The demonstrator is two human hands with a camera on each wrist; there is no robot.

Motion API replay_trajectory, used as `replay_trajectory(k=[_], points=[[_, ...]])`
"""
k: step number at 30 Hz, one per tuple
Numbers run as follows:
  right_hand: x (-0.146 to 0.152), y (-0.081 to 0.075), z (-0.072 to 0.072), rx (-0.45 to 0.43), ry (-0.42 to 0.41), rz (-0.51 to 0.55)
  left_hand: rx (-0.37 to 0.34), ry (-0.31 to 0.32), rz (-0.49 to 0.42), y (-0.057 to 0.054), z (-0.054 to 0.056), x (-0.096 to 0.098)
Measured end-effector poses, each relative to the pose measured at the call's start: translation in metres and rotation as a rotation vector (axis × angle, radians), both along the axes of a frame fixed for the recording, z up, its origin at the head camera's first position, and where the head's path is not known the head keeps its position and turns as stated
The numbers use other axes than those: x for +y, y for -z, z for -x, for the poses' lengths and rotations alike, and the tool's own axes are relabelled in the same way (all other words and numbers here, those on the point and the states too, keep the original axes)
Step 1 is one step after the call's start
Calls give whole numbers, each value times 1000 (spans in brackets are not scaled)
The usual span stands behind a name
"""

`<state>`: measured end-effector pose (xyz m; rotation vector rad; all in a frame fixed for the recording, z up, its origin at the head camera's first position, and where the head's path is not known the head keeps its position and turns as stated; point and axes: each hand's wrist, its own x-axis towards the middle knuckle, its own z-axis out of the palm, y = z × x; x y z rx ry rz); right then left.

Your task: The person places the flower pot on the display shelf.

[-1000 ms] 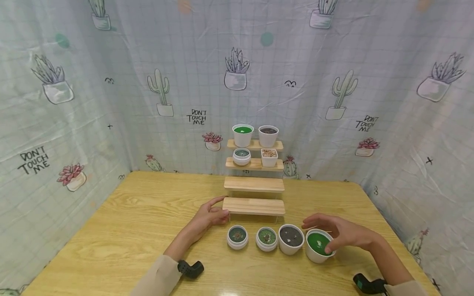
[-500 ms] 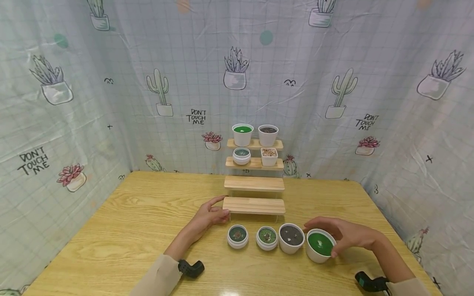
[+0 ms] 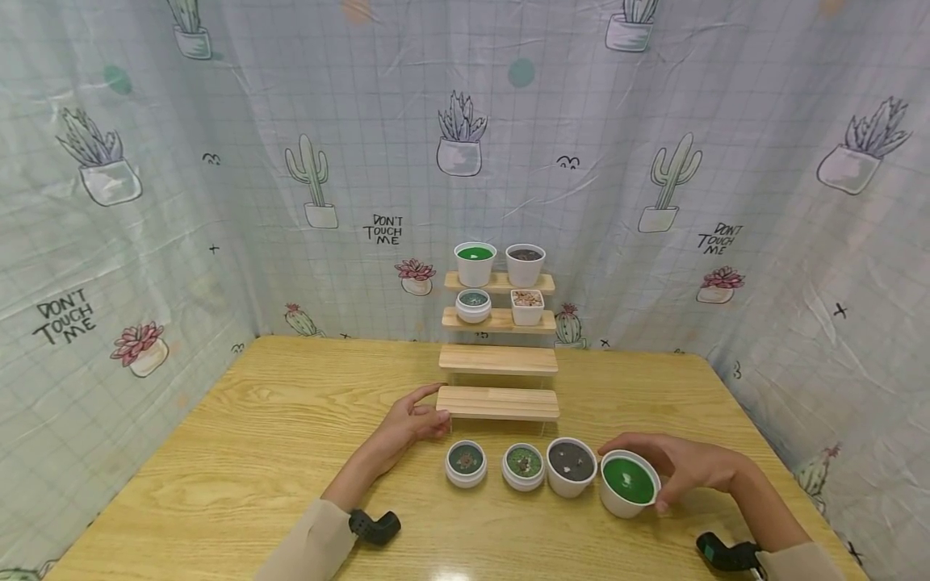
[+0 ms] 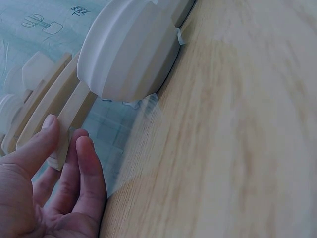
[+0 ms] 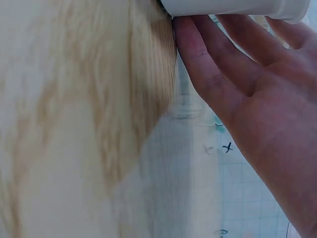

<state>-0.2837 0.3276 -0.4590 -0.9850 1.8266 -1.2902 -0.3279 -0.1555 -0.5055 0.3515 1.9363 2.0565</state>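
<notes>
At the left end of the lowest board of a wooden tiered shelf, my left hand grips the edge. In the left wrist view its thumb lies on the board and fingers are below. My right hand is curled round a white pot with a green top standing on the table; the right wrist view has fingers touching the pot's side. Left of it stand a white pot with a dark grey top, a small round pot with a speckled green top and another with a dark green top.
The top tier bears a green-topped pot and a dark-topped pot. Below them are a small round pot and a square pot with pebbles. Cactus-printed curtain hangs round the wooden table.
My right hand has lowered a little round the green-topped pot; its thumb has moved from over the pot's top to its outer right side. The left hand stays on the shelf.
</notes>
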Motion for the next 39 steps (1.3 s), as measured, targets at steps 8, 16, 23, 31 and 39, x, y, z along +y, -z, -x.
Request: replay_trajectory(k=[8,16,23,31,39], points=[[-3,0,-1,4,45,-31,7,1,4,-2,-2,-1],[-4,1,-2,-28,39,-46,5,12,4,-3,-1,0],[-2,4,1,-43,20,-33,6,18,6,-3,0,-1],[-2,2,1,-8,22,-44,13,24,4,-2,-1,-2],[-2,-3,-2,-6,48,-33,13,21,6,-1,0,-1]])
